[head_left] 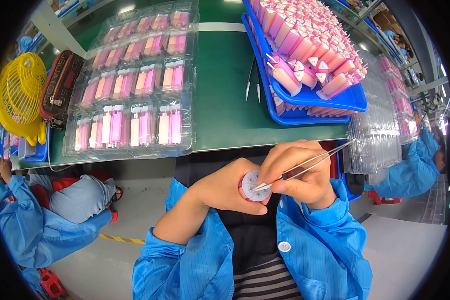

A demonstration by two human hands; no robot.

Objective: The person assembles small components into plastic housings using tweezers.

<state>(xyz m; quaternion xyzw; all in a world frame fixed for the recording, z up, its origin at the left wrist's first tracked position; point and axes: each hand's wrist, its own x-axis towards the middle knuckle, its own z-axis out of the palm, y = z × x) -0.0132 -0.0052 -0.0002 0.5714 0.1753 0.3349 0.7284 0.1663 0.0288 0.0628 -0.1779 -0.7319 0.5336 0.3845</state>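
My left hand [222, 186] is closed round a small round piece [250, 184] with a whitish disc-shaped top and a pink side, held in front of my lap just below the table edge. Its lower part is hidden in the fingers. In my right hand [305, 175] is a pair of metal tweezers [321, 160], pinched between thumb and fingers. The tweezer tips touch the whitish top, which has small marks or slots that I cannot make out clearly. The tweezers' other end points up to the right.
A clear blister tray [189, 120] of pink and peach pieces lies left on the green table [220, 110]. Stacked blue trays [315, 102] hold many such pieces at right. Tweezers [253, 82] lie between. A yellow fan [20, 95] and dark pouch [60, 87] stand far left; co-workers sit both sides.
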